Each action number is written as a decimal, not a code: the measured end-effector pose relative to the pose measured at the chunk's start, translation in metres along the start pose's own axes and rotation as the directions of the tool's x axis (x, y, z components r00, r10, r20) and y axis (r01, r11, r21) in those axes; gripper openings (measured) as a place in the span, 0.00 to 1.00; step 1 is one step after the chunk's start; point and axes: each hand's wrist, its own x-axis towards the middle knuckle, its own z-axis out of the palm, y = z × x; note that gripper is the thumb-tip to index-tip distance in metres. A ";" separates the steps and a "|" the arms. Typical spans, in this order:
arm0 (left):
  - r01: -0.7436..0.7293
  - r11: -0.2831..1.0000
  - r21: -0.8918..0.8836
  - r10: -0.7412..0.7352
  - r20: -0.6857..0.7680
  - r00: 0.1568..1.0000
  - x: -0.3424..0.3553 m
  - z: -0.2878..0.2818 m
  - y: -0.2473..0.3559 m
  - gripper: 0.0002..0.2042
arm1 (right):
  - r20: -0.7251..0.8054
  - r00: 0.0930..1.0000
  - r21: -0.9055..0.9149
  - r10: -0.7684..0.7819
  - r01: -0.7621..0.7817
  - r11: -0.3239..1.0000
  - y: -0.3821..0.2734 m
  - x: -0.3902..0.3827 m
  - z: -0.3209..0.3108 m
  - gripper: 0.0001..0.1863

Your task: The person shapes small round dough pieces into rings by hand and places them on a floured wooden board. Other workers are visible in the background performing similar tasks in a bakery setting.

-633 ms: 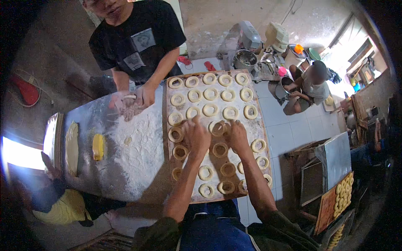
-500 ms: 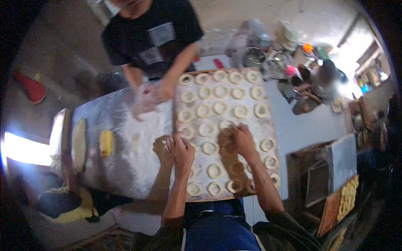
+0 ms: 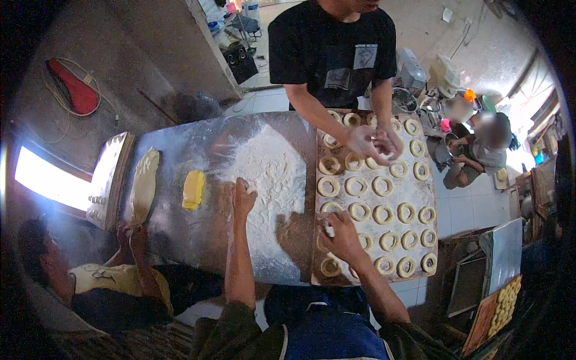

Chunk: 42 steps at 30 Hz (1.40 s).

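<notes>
Fingers (image 3: 332, 221) near pale dough rings (image 3: 350, 212)

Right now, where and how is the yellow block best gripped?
Probably by the middle of the yellow block, pinched across its narrow width, coming from its right, where the left hand is: it lies with its long sides facing roughly left and right.

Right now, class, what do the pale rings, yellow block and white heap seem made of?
Pale rings: probably raw dough, matte, slightly uneven. Yellow block: perhaps butter or margarine, opaque, soft-edged. White heap: likely flour, matte, powdery, scattered at its edges.
</notes>
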 end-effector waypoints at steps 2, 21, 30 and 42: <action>-0.057 0.941 -0.334 0.007 -0.150 0.989 -0.018 -0.007 0.003 0.19 | 0.002 1.000 0.134 0.008 -0.008 0.991 -0.018 0.018 0.028 0.23; 0.209 0.143 -0.967 0.106 0.225 0.969 -0.121 -0.015 -0.008 0.13 | 0.121 0.983 0.468 0.137 -0.178 0.866 -0.084 0.060 0.106 0.29; 0.245 -0.162 -0.956 0.373 0.171 0.912 -0.124 -0.013 0.000 0.15 | -0.003 0.943 0.398 0.332 -0.303 0.866 -0.047 0.060 0.140 0.21; -0.439 0.458 -0.773 0.274 -0.347 0.897 -0.099 0.050 0.064 0.13 | -0.260 0.855 0.389 0.449 -0.333 0.859 -0.053 0.057 0.088 0.32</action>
